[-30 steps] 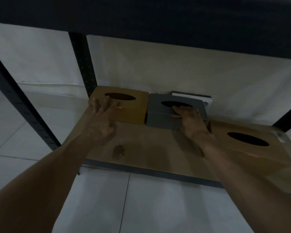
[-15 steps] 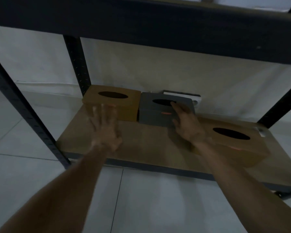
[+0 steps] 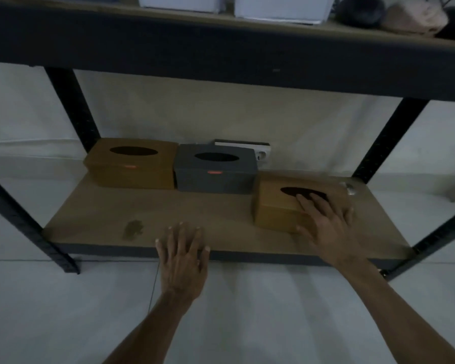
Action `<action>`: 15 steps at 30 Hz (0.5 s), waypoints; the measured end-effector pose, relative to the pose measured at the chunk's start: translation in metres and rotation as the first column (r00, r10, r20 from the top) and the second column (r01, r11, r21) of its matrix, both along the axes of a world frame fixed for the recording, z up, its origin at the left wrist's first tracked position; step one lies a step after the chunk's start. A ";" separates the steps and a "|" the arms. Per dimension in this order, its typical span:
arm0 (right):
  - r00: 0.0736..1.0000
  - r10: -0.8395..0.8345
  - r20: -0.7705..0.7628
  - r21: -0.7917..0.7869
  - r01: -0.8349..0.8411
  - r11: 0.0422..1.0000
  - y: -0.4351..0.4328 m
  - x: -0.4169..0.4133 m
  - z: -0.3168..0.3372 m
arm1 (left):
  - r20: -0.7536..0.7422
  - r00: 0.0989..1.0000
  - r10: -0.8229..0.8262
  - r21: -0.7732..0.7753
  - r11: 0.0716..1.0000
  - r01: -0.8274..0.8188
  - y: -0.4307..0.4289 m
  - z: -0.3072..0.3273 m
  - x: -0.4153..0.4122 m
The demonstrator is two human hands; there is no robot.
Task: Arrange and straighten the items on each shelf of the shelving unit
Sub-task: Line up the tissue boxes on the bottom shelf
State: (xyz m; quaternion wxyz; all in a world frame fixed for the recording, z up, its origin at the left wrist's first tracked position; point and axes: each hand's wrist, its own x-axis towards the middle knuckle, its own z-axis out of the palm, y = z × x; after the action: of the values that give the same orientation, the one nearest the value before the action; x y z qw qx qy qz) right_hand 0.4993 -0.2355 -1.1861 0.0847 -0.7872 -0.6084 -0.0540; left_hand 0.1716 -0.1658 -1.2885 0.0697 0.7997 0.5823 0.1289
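Right hand (image 3: 326, 219) lies flat, fingers spread, on the skewed tan box (image 3: 279, 208) at the shelf's (image 3: 142, 206) 4 o'clock. Left hand (image 3: 181, 253) empty, spread, at 6. Slide box rearward toward 1, squaring it beside the grey box (image 3: 216, 174); light pressure.

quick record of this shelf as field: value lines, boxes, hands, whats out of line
shelf: wooden board on a dark frame
left box: brown, at the back
grey box: at the back, right beside left box
right box: brown, further forward and turned, out of line
left hand: fingers spread, over the shelf's front edge, holds nothing
right hand: fingers flat on right box's top
to do: probably push right box back into the row
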 end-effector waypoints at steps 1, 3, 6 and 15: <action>1.000 0.003 -0.002 -0.007 -0.003 1.000 0.001 0.001 -0.002 | 0.003 1.000 0.000 0.005 1.000 0.000 -0.001 -0.001 0.001; 1.000 0.015 -0.023 -0.028 -0.015 0.999 0.011 0.006 0.000 | 0.025 1.000 -0.004 0.008 1.000 0.003 -0.002 -0.004 0.002; 0.998 0.054 -0.037 -0.013 -0.054 0.998 0.027 0.014 0.003 | 0.043 0.999 -0.018 0.021 1.000 0.017 -0.002 -0.006 0.000; 0.994 0.051 -0.092 0.028 -0.049 0.998 0.051 0.034 0.001 | 0.042 0.999 -0.025 0.007 1.000 0.025 -0.001 -0.006 -0.003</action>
State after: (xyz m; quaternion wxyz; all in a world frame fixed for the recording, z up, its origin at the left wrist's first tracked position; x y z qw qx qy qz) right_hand 0.5330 -0.1850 -1.1849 0.1240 -0.7723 -0.6226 -0.0233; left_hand 0.1686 -0.1668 -1.2945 0.0810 0.8042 0.5703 0.1467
